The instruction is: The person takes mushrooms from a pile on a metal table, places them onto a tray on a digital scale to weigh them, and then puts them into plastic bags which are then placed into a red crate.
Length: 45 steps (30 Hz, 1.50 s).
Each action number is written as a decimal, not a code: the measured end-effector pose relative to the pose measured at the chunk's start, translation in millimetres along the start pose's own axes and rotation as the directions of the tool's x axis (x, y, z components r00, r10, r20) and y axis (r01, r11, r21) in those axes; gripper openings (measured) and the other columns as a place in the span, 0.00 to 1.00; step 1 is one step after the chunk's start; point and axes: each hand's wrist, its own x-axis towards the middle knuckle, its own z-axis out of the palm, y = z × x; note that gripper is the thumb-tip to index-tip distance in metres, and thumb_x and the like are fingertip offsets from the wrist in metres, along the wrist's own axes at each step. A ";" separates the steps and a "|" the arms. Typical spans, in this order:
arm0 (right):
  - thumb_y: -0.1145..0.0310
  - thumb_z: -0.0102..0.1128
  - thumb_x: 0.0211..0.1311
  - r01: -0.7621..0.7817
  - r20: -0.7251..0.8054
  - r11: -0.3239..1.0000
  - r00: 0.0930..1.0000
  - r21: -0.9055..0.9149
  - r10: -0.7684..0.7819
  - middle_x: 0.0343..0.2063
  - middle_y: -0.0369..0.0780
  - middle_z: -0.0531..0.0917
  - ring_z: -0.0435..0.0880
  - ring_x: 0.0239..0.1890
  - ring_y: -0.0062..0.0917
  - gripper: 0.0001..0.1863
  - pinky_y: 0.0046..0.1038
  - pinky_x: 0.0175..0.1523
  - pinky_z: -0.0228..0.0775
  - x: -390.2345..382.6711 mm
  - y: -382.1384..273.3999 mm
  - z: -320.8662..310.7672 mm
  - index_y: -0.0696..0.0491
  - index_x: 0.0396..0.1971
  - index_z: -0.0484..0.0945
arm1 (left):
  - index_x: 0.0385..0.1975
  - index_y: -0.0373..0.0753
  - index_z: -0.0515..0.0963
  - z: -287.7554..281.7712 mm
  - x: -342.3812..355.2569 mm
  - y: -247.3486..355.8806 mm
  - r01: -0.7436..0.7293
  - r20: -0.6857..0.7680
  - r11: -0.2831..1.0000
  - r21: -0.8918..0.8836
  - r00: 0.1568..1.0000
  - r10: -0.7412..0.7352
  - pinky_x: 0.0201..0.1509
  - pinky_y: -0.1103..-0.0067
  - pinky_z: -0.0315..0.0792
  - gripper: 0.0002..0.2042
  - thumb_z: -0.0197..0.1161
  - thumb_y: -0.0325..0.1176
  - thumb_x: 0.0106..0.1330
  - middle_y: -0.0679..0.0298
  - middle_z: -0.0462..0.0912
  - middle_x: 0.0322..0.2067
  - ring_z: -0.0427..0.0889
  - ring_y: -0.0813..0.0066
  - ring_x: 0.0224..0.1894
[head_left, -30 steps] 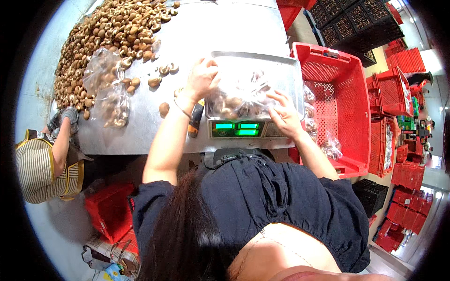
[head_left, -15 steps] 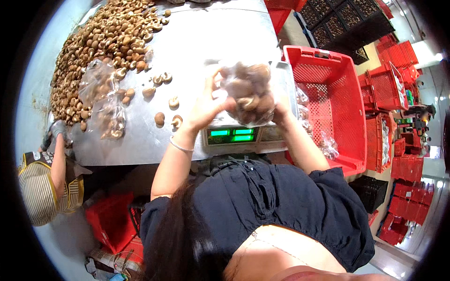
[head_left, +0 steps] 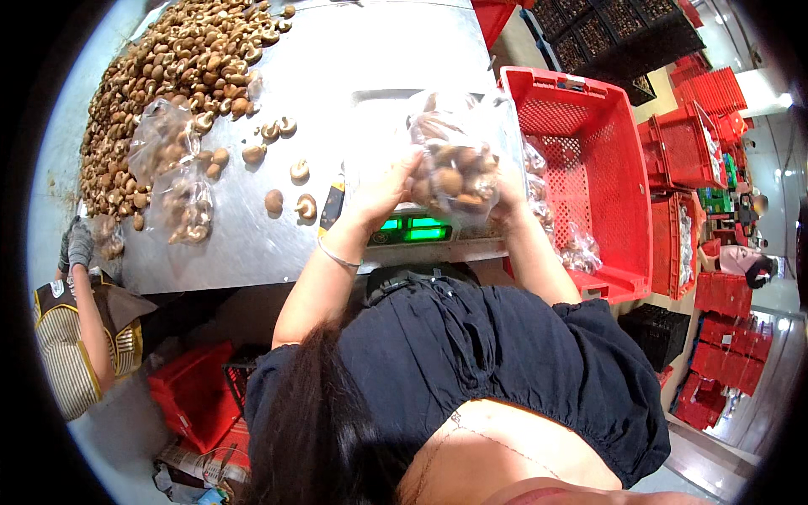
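Note:
Between my two hands is a clear plastic bag of mushrooms point(head_left: 454, 172), raised over the weighing scale point(head_left: 383, 101). My left hand point(head_left: 389, 189) grips its left side, fingers partly behind the plastic. On the other side my right hand point(head_left: 510, 198) closes round the bag, most of its fingers hidden. The scale's green lit display point(head_left: 412, 229) shows below the bag. By my left wrist lies a yellow and black tool point(head_left: 333, 202), partly covered by the arm. Several loose mushrooms point(head_left: 299, 171) are scattered left of the scale.
A large mushroom heap point(head_left: 181, 63) covers the table's far left, with filled bags point(head_left: 181, 206) before it. To my right stands a red crate point(head_left: 602, 168) holding several bags. A co-worker's gloved hand point(head_left: 80, 244) is at the table's left end. Black crates point(head_left: 610, 38) stand beyond.
The bag has shifted slightly right and turned in my hands, its loose top now showing upward. The yellow and black tool has come into sight beside my left wrist.

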 end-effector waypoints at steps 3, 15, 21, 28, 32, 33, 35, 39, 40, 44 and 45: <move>0.65 0.47 0.62 0.293 0.068 0.868 0.954 -0.401 -0.291 0.38 0.44 0.78 0.79 0.38 0.28 0.17 0.24 0.42 0.71 0.0 -17.9 4.5 0.61 0.45 0.70 | 0.61 0.42 0.49 -22.2 9.9 -20.0 -0.208 -0.259 0.959 0.191 0.932 0.254 0.44 0.80 0.71 0.28 0.52 0.41 0.64 0.54 0.65 0.51 0.71 0.70 0.46; 0.64 0.55 0.56 0.440 0.103 0.483 0.811 -0.758 -0.576 0.45 0.45 0.74 0.73 0.48 0.29 0.21 0.31 0.52 0.63 -11.4 -55.1 -17.7 0.59 0.48 0.69 | 0.50 0.37 0.65 -95.8 -63.6 -38.0 -0.402 -0.631 0.856 0.323 0.583 0.512 0.43 0.83 0.68 0.20 0.56 0.22 0.57 0.60 0.71 0.42 0.72 0.79 0.39; 0.63 0.59 0.51 0.436 0.402 -0.111 0.663 -0.893 -0.632 0.42 0.47 0.74 0.74 0.45 0.32 0.24 0.30 0.51 0.64 15.4 -40.8 27.5 0.61 0.46 0.69 | 0.50 0.36 0.65 -105.9 -69.8 -30.8 -0.378 -0.618 0.813 0.443 0.527 0.583 0.45 0.82 0.69 0.17 0.55 0.25 0.59 0.61 0.69 0.46 0.71 0.76 0.44; 0.65 0.51 0.61 0.249 -0.138 0.908 0.941 -0.337 -0.309 0.32 0.36 0.78 0.74 0.38 0.19 0.13 0.20 0.45 0.64 27.8 -21.2 -23.2 0.60 0.37 0.72 | 0.47 0.35 0.67 -63.7 -41.0 -19.9 -0.449 -0.466 0.807 0.384 0.660 0.589 0.40 0.83 0.71 0.15 0.54 0.25 0.60 0.61 0.71 0.44 0.72 0.76 0.42; 0.66 0.48 0.63 0.411 -0.332 0.906 0.845 -0.097 -0.419 0.34 0.36 0.76 0.73 0.36 0.16 0.10 0.18 0.43 0.65 -8.4 -56.9 -101.9 0.56 0.38 0.73 | 0.47 0.33 0.66 -76.1 -50.1 -33.6 -0.369 -0.585 0.885 0.285 0.664 0.465 0.36 0.85 0.69 0.14 0.53 0.24 0.60 0.60 0.70 0.44 0.74 0.77 0.39; 0.65 0.48 0.63 0.428 -0.334 0.898 0.836 -0.100 -0.436 0.33 0.35 0.76 0.74 0.36 0.17 0.11 0.19 0.43 0.65 -19.2 -67.3 -134.1 0.56 0.39 0.72 | 0.47 0.33 0.67 -74.4 -49.6 -34.4 -0.359 -0.600 0.889 0.284 0.656 0.457 0.36 0.86 0.69 0.14 0.52 0.24 0.61 0.61 0.70 0.43 0.73 0.78 0.38; 0.63 0.46 0.63 0.481 -0.387 0.833 0.738 -0.273 -0.553 0.31 0.34 0.76 0.74 0.34 0.18 0.11 0.20 0.42 0.65 -35.8 -79.0 -207.6 0.55 0.37 0.72 | 0.46 0.34 0.67 -74.9 -43.8 -36.1 -0.337 -0.611 0.895 0.292 0.655 0.445 0.36 0.86 0.69 0.13 0.51 0.24 0.62 0.62 0.70 0.43 0.73 0.79 0.37; 0.59 0.43 0.64 -0.010 -0.416 0.561 0.682 -0.828 -0.601 0.25 0.39 0.77 0.75 0.30 0.24 0.16 0.26 0.37 0.66 -40.3 -82.1 -319.6 0.56 0.28 0.73 | 0.46 0.35 0.67 -81.6 -38.5 -33.0 -0.313 -0.592 0.884 0.347 0.658 0.466 0.35 0.85 0.69 0.13 0.51 0.25 0.62 0.62 0.70 0.43 0.72 0.79 0.37; 0.57 0.40 0.63 -0.144 -0.356 0.385 0.746 -0.912 -0.563 0.23 0.45 0.78 0.77 0.28 0.31 0.20 0.29 0.35 0.66 -38.5 -75.4 -342.9 0.57 0.26 0.74 | 0.46 0.35 0.67 -75.9 -36.6 -30.4 -0.315 -0.589 0.878 0.360 0.654 0.475 0.34 0.85 0.69 0.12 0.51 0.25 0.62 0.62 0.70 0.43 0.72 0.80 0.37; 0.56 0.33 0.61 -0.495 -0.485 -0.291 0.867 -0.818 -0.112 0.40 0.44 0.78 0.73 0.48 0.38 0.21 0.47 0.60 0.47 -55.5 -12.3 -398.9 0.49 0.36 0.78 | 0.45 0.34 0.67 -41.0 -27.3 -21.7 -0.285 -0.526 0.823 0.492 0.656 0.542 0.33 0.86 0.67 0.12 0.52 0.25 0.62 0.63 0.72 0.37 0.72 0.82 0.33; 0.55 0.33 0.62 -0.514 -0.496 -0.312 0.857 -0.799 -0.140 0.48 0.46 0.74 0.69 0.53 0.35 0.21 0.46 0.62 0.44 -67.4 13.4 -412.3 0.44 0.43 0.75 | 0.45 0.34 0.68 -38.6 -27.2 -22.6 -0.269 -0.512 0.815 0.514 0.666 0.543 0.33 0.86 0.67 0.12 0.52 0.25 0.62 0.63 0.73 0.35 0.72 0.82 0.32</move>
